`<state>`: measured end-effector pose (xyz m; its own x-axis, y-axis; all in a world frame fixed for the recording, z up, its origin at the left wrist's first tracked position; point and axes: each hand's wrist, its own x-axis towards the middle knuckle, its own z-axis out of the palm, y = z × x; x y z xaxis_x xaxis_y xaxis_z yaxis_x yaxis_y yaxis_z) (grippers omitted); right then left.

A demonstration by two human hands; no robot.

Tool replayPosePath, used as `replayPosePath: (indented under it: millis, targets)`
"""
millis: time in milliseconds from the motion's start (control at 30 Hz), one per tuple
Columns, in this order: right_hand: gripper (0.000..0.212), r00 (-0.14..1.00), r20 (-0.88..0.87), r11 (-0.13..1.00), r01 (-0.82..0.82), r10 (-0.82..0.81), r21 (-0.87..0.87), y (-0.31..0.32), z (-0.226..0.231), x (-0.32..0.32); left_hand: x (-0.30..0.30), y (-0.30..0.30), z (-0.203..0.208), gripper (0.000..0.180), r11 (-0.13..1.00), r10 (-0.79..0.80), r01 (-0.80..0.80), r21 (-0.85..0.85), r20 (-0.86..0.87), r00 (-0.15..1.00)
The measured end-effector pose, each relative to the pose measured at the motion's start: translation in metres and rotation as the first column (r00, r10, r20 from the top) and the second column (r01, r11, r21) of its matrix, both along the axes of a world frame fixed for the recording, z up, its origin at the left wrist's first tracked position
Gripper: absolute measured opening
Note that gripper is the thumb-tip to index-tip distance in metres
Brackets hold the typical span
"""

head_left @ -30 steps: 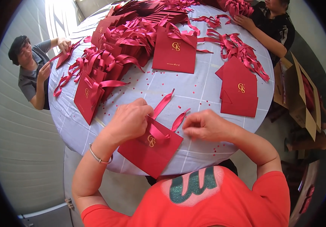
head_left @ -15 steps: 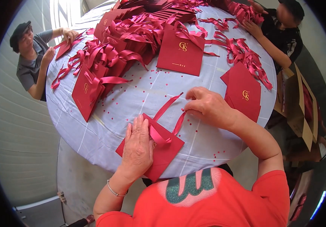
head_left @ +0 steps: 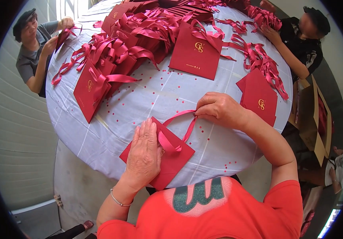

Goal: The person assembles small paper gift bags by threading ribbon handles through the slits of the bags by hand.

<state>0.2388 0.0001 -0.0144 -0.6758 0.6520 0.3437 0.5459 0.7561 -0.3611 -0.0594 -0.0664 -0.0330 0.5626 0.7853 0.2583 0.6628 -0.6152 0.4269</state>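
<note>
A dark red paper gift bag lies flat and turned cornerwise at the near edge of the table. My left hand rests flat on its left part, fingers stretched out and together. From the bag's top run pink-red ribbon handles; one loop lies folded over the bag's face. My right hand pinches the two far ribbon ends together between thumb and fingers, beyond the bag and to its right. The very tips of the ribbon are hidden in that pinch.
On the white-clothed round table are heaps of ribboned red bags, a single bag, a small stack and loose ribbons. Red paper dots are scattered about. Co-workers sit left and right. A cardboard box stands right.
My right hand has brought the two ribbon ends together and now pinches both; before, one end lay loose. My left hand stays on the bag. The left co-worker has lifted a bag.
</note>
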Motion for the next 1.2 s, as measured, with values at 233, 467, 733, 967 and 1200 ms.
replayPosePath:
  millis: [233, 467, 733, 967, 1200]
  targets:
    - [0.015, 0.958, 0.116, 0.963, -0.268, 0.264, 0.023, 0.026, 0.008, 0.01, -0.003, 0.001, -0.002, 0.075, 1.0, 0.005, -0.005, -0.021, 0.013, 1.0]
    - [0.016, 0.924, 0.238, 0.944, -0.323, 0.299, 0.07, 0.043, 0.013, 0.025, -0.002, 0.002, -0.003, 0.074, 0.999, -0.025, 0.024, 0.026, 0.047, 0.999]
    - [0.008, 0.988, 0.054, 0.989, -0.14, 0.143, -0.054, 0.035, 0.012, 0.036, -0.001, 0.003, -0.002, 0.066, 0.998, -0.037, 0.036, 0.05, 0.025, 0.999]
    - [0.01, 0.97, -0.005, 0.97, 0.242, -0.242, -0.026, -0.001, 0.036, 0.067, 0.0, -0.001, 0.003, 0.056, 0.997, -0.02, 0.022, 0.072, -0.029, 0.999]
    - [0.012, 0.975, -0.068, 0.977, 0.212, -0.214, -0.034, -0.035, 0.023, 0.052, 0.001, -0.003, 0.012, 0.05, 0.997, -0.006, 0.018, 0.075, -0.161, 0.987]
